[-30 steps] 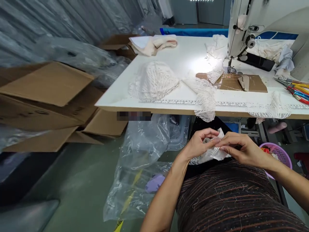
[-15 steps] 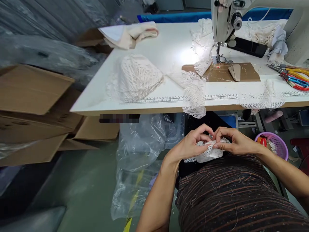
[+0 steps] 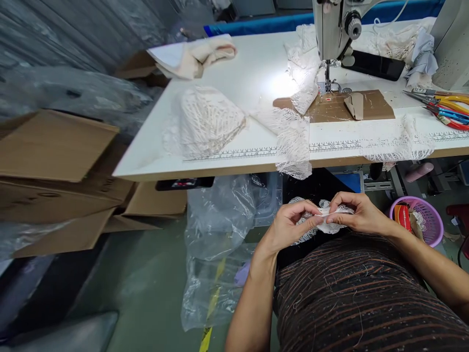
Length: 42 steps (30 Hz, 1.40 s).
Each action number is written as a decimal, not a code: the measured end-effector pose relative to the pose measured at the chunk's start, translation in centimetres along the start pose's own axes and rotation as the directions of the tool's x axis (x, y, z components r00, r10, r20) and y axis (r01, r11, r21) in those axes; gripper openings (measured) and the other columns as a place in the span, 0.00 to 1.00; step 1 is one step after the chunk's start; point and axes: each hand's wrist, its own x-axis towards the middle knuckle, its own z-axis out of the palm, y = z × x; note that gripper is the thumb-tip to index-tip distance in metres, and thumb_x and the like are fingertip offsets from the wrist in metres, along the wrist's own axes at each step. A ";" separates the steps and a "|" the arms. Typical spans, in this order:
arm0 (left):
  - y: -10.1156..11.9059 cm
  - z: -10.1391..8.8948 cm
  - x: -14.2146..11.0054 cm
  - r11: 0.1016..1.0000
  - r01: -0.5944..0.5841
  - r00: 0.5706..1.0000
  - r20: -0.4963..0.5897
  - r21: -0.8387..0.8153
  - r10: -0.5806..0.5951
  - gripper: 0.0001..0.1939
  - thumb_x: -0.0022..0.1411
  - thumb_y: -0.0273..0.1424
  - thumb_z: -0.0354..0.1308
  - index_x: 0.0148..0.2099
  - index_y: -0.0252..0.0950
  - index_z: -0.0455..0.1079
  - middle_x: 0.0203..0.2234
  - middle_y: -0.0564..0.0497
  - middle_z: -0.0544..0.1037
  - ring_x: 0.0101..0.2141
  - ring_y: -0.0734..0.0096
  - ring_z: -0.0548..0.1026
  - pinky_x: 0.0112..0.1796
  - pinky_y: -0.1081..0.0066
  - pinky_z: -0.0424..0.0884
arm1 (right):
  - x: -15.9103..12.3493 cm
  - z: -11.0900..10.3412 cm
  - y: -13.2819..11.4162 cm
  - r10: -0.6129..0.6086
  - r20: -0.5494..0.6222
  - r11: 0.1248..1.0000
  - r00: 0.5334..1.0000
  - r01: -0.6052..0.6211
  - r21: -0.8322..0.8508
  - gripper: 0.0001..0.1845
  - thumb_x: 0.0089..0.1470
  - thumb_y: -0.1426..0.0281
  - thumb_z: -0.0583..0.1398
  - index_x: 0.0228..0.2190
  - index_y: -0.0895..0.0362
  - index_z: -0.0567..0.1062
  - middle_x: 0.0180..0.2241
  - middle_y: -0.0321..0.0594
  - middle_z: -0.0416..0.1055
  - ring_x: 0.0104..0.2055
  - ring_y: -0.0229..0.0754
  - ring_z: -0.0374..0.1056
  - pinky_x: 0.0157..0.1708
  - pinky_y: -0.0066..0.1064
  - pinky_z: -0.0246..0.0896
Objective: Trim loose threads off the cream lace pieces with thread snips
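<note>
Over my lap, my left hand (image 3: 295, 223) and my right hand (image 3: 353, 213) pinch a small white lace piece (image 3: 326, 225) between thumbs and fingers. The fingertips nearly meet at its middle, and part of the lace hangs below and to the left of them. On the table above lies a folded stack of white lace (image 3: 212, 122). A strip of lace (image 3: 293, 142) droops over the front edge, and another lace scrap (image 3: 399, 146) rests farther right. The sewing machine (image 3: 331, 34) stands behind, its needle over a brown plate (image 3: 337, 105).
Scissors (image 3: 445, 107) lie at the table's right, near a black phone (image 3: 373, 65). A cream cloth (image 3: 194, 56) sits at the back left. Below are a purple basket (image 3: 434, 222), clear plastic bags (image 3: 220, 220) and cardboard boxes (image 3: 54, 146). The table edge (image 3: 234, 170) runs above my hands.
My fingers have shifted on the lace; the left hand's fingers are straighter, and more lace shows spread out around them. The view has tilted slightly.
</note>
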 end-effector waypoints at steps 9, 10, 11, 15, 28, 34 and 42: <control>0.6 0.1 -0.5 0.990 -0.046 0.987 -0.157 -0.133 0.025 0.17 0.53 0.45 0.69 0.28 0.35 0.74 0.30 0.46 0.82 0.32 0.67 0.79 0.33 0.70 0.74 | -0.4 0.8 -0.4 -0.048 -0.058 0.998 0.997 0.050 0.027 0.13 0.54 0.59 0.64 0.28 0.57 0.77 0.30 0.39 0.76 0.32 0.40 0.69 0.35 0.32 0.65; 0.6 0.2 -0.5 0.988 -0.054 0.984 -0.173 -0.145 0.029 0.17 0.53 0.44 0.70 0.28 0.35 0.73 0.30 0.47 0.82 0.31 0.68 0.79 0.32 0.70 0.74 | -0.3 1.0 -0.5 -0.040 -0.081 0.999 0.996 0.042 0.025 0.13 0.54 0.60 0.64 0.27 0.57 0.76 0.29 0.39 0.75 0.31 0.39 0.68 0.34 0.32 0.65; 0.6 0.3 -0.5 0.985 -0.061 0.982 -0.185 -0.161 0.031 0.16 0.53 0.43 0.70 0.28 0.35 0.73 0.29 0.47 0.82 0.30 0.68 0.79 0.31 0.71 0.74 | -0.3 1.3 -0.6 -0.021 -0.109 0.999 0.994 0.025 0.036 0.14 0.53 0.59 0.65 0.26 0.57 0.75 0.28 0.39 0.74 0.30 0.39 0.67 0.33 0.31 0.65; 0.1 0.3 -0.4 0.970 -0.037 0.979 -0.203 -0.242 -0.013 0.16 0.50 0.41 0.72 0.27 0.35 0.72 0.26 0.49 0.82 0.26 0.72 0.78 0.27 0.74 0.73 | 0.2 2.2 -0.8 0.140 -0.154 0.974 0.978 -0.108 0.201 0.19 0.46 0.55 0.68 0.23 0.57 0.71 0.21 0.34 0.67 0.23 0.34 0.60 0.22 0.26 0.56; -0.2 -0.4 -0.5 0.953 0.035 0.972 -0.210 -0.300 -0.102 0.19 0.45 0.39 0.75 0.35 0.36 0.73 0.27 0.51 0.83 0.26 0.73 0.79 0.29 0.75 0.75 | 1.1 2.7 -1.6 0.191 -0.164 0.920 0.968 -0.118 0.373 0.23 0.39 0.54 0.71 0.23 0.57 0.69 0.20 0.29 0.62 0.20 0.30 0.55 0.20 0.25 0.52; 0.0 -0.4 -0.2 0.978 -0.039 0.972 -0.236 -0.202 -0.010 0.14 0.47 0.37 0.74 0.30 0.36 0.75 0.26 0.51 0.82 0.26 0.72 0.79 0.29 0.74 0.74 | 0.9 2.7 -1.3 0.132 -0.169 0.940 0.977 -0.070 0.333 0.21 0.43 0.55 0.70 0.23 0.57 0.69 0.20 0.29 0.62 0.20 0.31 0.54 0.20 0.25 0.52; 1.1 -0.7 -0.6 0.976 -0.197 0.964 -0.200 -0.087 0.177 0.08 0.54 0.33 0.70 0.29 0.35 0.76 0.29 0.47 0.82 0.31 0.68 0.80 0.32 0.70 0.75 | 0.0 2.6 -1.1 -0.237 -0.268 0.970 0.934 0.241 -0.020 0.06 0.53 0.70 0.63 0.26 0.57 0.74 0.29 0.39 0.76 0.31 0.39 0.71 0.33 0.31 0.66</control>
